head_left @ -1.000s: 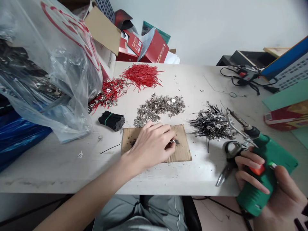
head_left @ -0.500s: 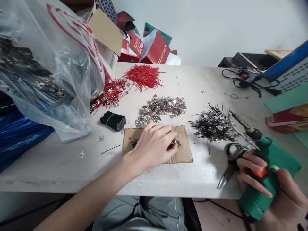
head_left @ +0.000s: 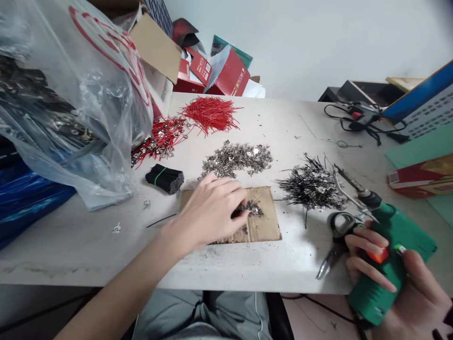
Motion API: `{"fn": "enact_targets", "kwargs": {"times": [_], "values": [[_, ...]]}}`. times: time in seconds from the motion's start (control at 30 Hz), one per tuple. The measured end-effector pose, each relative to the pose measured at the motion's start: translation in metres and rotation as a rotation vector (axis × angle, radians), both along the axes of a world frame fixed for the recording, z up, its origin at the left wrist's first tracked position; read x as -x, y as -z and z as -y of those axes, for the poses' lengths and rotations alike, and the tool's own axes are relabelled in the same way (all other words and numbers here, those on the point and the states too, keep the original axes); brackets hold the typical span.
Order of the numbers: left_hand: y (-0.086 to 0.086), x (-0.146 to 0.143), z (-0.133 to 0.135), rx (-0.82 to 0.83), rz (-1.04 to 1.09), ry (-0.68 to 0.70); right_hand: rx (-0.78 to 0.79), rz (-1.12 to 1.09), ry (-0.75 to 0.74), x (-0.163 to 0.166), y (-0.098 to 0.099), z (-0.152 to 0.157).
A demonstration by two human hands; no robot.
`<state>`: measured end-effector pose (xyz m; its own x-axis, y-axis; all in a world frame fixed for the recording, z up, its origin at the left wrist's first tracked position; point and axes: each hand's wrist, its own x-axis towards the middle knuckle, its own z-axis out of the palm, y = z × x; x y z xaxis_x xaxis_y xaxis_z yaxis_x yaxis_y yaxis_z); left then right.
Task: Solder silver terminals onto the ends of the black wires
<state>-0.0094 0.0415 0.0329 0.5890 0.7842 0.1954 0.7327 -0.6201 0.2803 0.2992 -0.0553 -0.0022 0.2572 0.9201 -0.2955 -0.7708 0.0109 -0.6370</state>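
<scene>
My left hand (head_left: 217,208) is over a scorched cardboard piece (head_left: 271,226), its fingers curled together. What the fingertips hold, if anything, is hidden. Just right of them a small shiny metal tab (head_left: 255,210) lies on the dark marks. My right hand (head_left: 421,293) grips a green soldering gun (head_left: 406,233) with a red trigger; its metal tip points up and left. Beyond the cardboard spreads a heap of loose metal tabs (head_left: 237,158). Between cardboard and gun tip lies a pile of black wires with metal tabs (head_left: 313,184).
At left are a banded bundle of black wires (head_left: 164,178) and a bulging plastic bag (head_left: 106,94). Red wires (head_left: 212,113) lie farther back. Scissors (head_left: 338,241) lie beside the soldering gun. A black cable (head_left: 364,120) and boxes (head_left: 230,71) stand toward the wall.
My left hand has shifted left across the cardboard, uncovering its scorched middle and the small metal tab. My right hand keeps its grip on the soldering gun.
</scene>
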Motion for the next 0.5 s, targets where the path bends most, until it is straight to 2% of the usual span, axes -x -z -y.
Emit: {"fn": "enact_targets", "kwargs": {"times": [0.17, 0.33, 0.4, 0.5], "values": [[-0.008, 0.013, -0.001, 0.034, -0.111, -0.02, -0.005, 0.044, -0.025, 0.002, 0.001, -0.003], [-0.007, 0.008, 0.0, -0.047, -0.193, 0.023, -0.053, 0.315, -0.013, 0.01, -0.003, 0.0], [-0.006, 0.006, 0.001, -0.098, -0.219, 0.045, -0.006, 0.401, -0.043, 0.013, -0.006, 0.01], [-0.005, 0.007, 0.001, -0.127, -0.213, 0.071, 0.117, 0.511, -0.195, 0.017, -0.011, 0.034]]}}
